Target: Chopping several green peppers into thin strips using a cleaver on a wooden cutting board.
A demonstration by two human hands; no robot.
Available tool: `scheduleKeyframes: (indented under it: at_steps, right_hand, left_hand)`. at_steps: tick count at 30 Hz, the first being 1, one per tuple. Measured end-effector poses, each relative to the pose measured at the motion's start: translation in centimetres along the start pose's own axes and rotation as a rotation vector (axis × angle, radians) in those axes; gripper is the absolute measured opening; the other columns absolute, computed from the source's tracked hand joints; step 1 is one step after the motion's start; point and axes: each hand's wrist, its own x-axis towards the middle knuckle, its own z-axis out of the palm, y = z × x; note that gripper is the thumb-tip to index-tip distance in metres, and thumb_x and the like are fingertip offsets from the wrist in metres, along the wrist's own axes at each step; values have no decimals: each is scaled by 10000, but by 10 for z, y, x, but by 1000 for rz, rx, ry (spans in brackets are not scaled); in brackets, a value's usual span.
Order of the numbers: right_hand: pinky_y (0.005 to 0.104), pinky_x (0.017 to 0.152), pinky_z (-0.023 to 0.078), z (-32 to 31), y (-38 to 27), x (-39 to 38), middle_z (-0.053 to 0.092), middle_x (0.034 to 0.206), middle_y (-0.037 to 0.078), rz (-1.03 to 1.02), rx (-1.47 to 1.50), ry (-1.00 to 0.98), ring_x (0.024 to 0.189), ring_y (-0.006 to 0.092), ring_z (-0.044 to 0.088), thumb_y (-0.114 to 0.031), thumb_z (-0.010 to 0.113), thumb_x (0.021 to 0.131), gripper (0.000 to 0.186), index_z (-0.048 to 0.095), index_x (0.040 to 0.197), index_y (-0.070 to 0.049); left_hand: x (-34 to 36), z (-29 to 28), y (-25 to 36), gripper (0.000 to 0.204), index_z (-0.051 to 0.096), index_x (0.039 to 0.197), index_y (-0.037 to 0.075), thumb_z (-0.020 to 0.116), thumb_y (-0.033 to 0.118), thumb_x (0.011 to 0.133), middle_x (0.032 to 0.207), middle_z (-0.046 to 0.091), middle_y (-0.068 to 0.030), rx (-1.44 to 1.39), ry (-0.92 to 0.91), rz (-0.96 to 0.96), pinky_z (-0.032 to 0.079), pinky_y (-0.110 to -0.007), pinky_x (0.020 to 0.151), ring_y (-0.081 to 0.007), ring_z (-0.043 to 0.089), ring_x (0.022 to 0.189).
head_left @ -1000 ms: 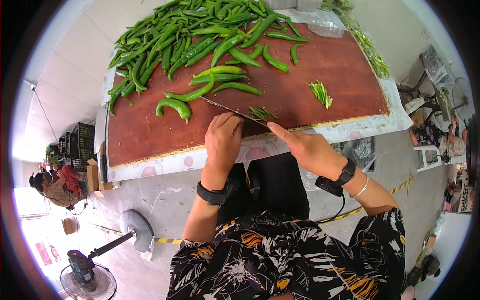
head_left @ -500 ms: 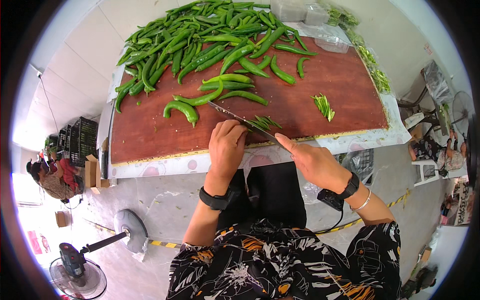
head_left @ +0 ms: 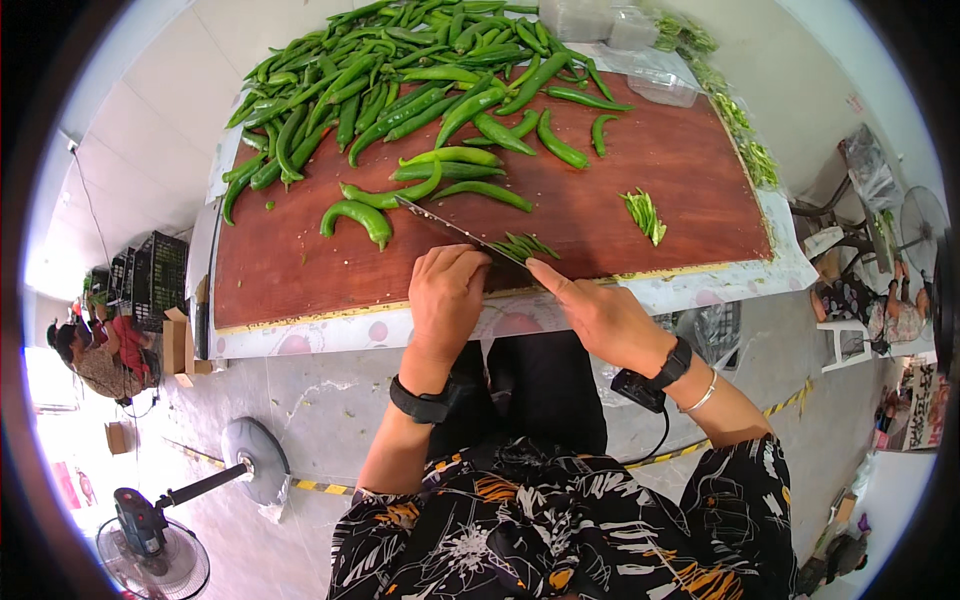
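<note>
While the right hand (head_left: 612,322) grips a knife (head_left: 460,232), distant lettering (head_left: 919,402) looks blurred.

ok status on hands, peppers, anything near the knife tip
Right hand gripping knife. Left hand curled beside it, grip hidden. Cut pepper strips right of knife. Whole green pepper close by tip.
</note>
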Motion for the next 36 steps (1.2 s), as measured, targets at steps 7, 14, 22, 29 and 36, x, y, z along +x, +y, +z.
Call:
scheduleKeyframes:
  at_steps: [7,14,22,29,36]
  right_hand:
    - [449,712,518,-22,6,-27,654,994,234,5,165,267,824,403,635,-32,523,915,644,327,1513,-164]
    - [281,608,439,-51,18,-88,500,701,96,335,402,484,600,147,441,-34,503,951,613,315,1528,-123]
    - [216,511,367,-51,34,-147,474,698,-31,474,523,781,571,40,399,-49,452,967,610,275,1548,-111]
    - [204,485,351,-38,41,-155,459,687,-37,529,610,811,540,34,391,-49,448,965,612,282,1548,-134]
    - [207,470,366,-25,47,-154,477,692,-40,534,691,805,530,35,408,-61,462,980,594,295,1545,-137]
  left_hand:
    - [9,2,20,300,660,1071,78,714,85,775,937,658,-84,74,-105,-63,481,-402,802,-313,621,911]
    - [29,30,35,246,694,1023,79,695,151,788,905,637,-114,133,-236,-84,494,-445,749,-349,623,874]
    - [57,100,69,99,687,886,102,643,163,822,871,632,-122,165,-302,16,507,-462,749,-350,627,846]
    - [81,130,97,221,657,1047,82,620,126,834,1002,668,-146,51,-359,17,509,-475,794,-369,635,932]
    - [62,64,57,333,646,1172,65,626,82,839,1126,663,-160,-20,-217,72,496,-449,892,-364,607,1053]
